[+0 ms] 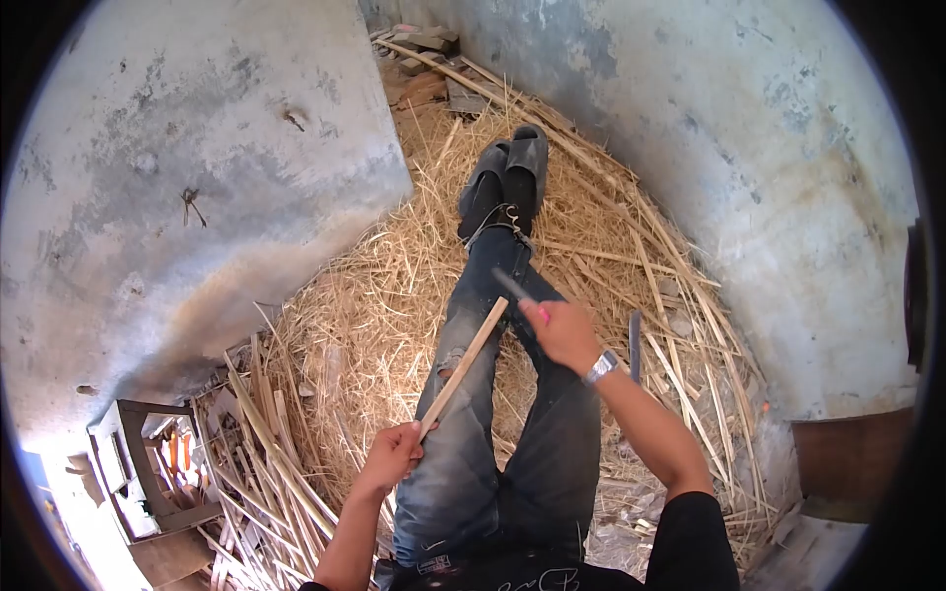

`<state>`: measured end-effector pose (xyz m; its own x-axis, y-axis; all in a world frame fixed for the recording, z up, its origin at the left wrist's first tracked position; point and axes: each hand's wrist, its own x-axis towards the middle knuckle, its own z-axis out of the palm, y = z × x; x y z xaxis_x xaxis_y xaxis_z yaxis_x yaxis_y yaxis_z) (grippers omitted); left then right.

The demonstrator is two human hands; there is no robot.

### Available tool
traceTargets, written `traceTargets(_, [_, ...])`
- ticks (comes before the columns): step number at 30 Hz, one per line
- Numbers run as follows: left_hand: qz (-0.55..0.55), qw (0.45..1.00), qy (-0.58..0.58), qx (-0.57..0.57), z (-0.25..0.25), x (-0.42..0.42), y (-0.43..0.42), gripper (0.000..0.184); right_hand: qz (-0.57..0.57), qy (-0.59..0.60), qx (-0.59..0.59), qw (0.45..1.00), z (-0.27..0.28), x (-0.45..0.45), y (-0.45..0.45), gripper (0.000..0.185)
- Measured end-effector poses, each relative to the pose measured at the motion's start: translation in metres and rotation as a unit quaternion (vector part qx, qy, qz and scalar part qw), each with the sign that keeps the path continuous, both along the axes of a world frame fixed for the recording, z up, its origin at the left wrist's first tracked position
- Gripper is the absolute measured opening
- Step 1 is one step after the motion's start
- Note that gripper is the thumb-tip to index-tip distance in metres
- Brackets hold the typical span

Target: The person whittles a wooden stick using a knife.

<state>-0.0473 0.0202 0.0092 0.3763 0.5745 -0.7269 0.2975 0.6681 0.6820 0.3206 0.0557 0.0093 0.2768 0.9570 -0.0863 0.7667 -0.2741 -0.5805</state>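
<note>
My left hand [394,455] is closed round the lower end of a flat bamboo strip [463,369], which slants up and away over my thighs. In my right hand [564,335] is a knife [512,287]; its grey blade points up and left, just beyond the strip's far end. A bit of pink shows between the right fingers, and most of the handle is hidden by them. Whether the blade touches the strip I cannot tell. My outstretched legs [547,438], in worn jeans, lie under both hands.
Pale shavings [345,325] cover the floor round my legs. Long split strips [680,295] lie along the right wall, more strips [281,463] at the left. A dark blade-like piece [635,347] stands near my right forearm. A wooden frame [163,468] is at lower left.
</note>
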Motion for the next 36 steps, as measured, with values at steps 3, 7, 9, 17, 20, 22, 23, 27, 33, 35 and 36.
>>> traceTargets(3, [0.000, 1.000, 0.001, 0.004, 0.000, 0.002, 0.000, 0.040, 0.125, -0.005, -0.026, 0.992, 0.012, -0.042, -0.028, 0.063])
traceTargets(7, [-0.002, 1.000, 0.015, 0.007, 0.004, -0.002, -0.001, 0.039, 0.032, -0.023, -0.011, 0.999, -0.030, -0.010, -0.012, 0.070])
traceTargets(9, [0.002, 1.000, -0.003, 0.018, 0.001, -0.002, -0.003, 0.039, -0.051, 0.012, -0.029, 0.998, -0.020, 0.023, 0.002, 0.070])
traceTargets(17, [0.009, 0.977, 0.055, 0.203, -0.020, 0.007, -0.019, 0.035, 0.099, 0.185, 0.012, 0.978, 0.008, -0.035, -0.029, 0.051])
traceTargets(20, [0.035, 0.970, 0.072, 0.232, -0.013, 0.010, -0.025, 0.037, 0.057, 0.226, 0.045, 0.971, 0.006, -0.034, -0.026, 0.050])
traceTargets(22, [0.032, 0.970, 0.083, 0.226, -0.003, 0.012, -0.027, 0.038, 0.054, 0.207, 0.041, 0.976, -0.001, -0.028, -0.027, 0.050])
traceTargets(23, [0.018, 0.967, 0.110, 0.230, 0.001, 0.014, -0.028, 0.039, 0.055, 0.207, 0.040, 0.976, -0.005, -0.028, -0.028, 0.050])
traceTargets(27, [0.027, 0.938, 0.128, 0.320, -0.008, 0.019, -0.034, 0.038, 0.002, 0.257, 0.094, 0.962, -0.012, -0.029, -0.032, 0.047])
traceTargets(33, [0.007, 0.932, 0.153, 0.328, -0.007, 0.021, -0.035, 0.034, -0.049, 0.183, 0.103, 0.977, -0.029, -0.026, -0.022, 0.043])
traceTargets(35, [0.005, 0.931, 0.152, 0.331, -0.008, 0.022, -0.036, 0.033, -0.054, 0.163, 0.119, 0.978, -0.035, -0.030, -0.018, 0.041])
traceTargets(36, [0.004, 0.930, 0.151, 0.334, -0.009, 0.022, -0.037, 0.032, -0.065, 0.138, 0.129, 0.980, -0.040, -0.032, -0.016, 0.041])
